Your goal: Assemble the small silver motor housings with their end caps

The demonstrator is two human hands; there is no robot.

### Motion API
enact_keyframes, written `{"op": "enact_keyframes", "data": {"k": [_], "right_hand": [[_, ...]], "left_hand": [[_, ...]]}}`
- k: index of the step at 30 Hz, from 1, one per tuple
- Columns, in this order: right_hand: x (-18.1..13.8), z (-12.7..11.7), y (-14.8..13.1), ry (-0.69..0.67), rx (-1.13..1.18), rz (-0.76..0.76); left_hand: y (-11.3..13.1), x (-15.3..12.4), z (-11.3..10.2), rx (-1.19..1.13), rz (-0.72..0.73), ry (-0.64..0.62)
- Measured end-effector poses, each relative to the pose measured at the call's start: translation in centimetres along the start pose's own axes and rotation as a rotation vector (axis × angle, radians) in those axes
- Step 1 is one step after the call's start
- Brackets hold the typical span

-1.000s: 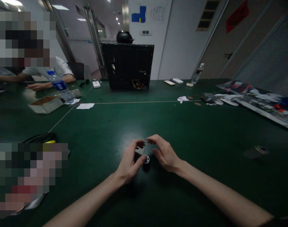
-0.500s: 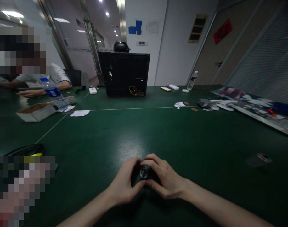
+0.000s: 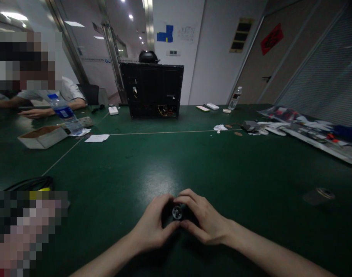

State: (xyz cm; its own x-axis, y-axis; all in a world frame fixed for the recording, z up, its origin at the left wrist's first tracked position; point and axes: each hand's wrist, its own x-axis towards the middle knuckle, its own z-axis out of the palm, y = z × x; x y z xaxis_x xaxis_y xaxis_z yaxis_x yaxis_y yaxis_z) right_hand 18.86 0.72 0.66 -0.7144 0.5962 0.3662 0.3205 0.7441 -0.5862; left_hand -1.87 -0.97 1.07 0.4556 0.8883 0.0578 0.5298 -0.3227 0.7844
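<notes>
In front of me, low in the head view, is a small dark cylinder (image 3: pixel 177 212) with a ring-shaped, lighter end facing me. I cannot make out its exact kind. My left hand (image 3: pixel 154 220) curves round its left side, thumb below and fingers above. From the right, my right hand (image 3: pixel 203 216) curls in the same way, and the fingertips of both hands nearly meet above and below the piece. Both hands look closed on it, though the far fingers are hidden. Apart from them, a grey cylinder (image 3: pixel 319 196) lies on its side to the right.
The green table (image 3: pixel 176 161) carries a black monitor-like panel (image 3: pixel 154 90) at the back. To the left are an open box (image 3: pixel 44 138), a water bottle (image 3: pixel 64 113) and black cable (image 3: pixel 28 183). A cluttered tray (image 3: pixel 326 142) lies right. Another person's arm (image 3: pixel 74 103) rests far left.
Both hands and the small cylinder show only a very slight shift to the right. The grip looks the same.
</notes>
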Motion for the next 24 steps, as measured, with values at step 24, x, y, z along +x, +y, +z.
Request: {"op": "enact_keyframes", "data": {"k": [24], "right_hand": [[0.35, 0.61, 0.48, 0.025, 0.100, 0.113]], "left_hand": [[0.28, 0.61, -0.25, -0.158, -0.064, 0.016]]}}
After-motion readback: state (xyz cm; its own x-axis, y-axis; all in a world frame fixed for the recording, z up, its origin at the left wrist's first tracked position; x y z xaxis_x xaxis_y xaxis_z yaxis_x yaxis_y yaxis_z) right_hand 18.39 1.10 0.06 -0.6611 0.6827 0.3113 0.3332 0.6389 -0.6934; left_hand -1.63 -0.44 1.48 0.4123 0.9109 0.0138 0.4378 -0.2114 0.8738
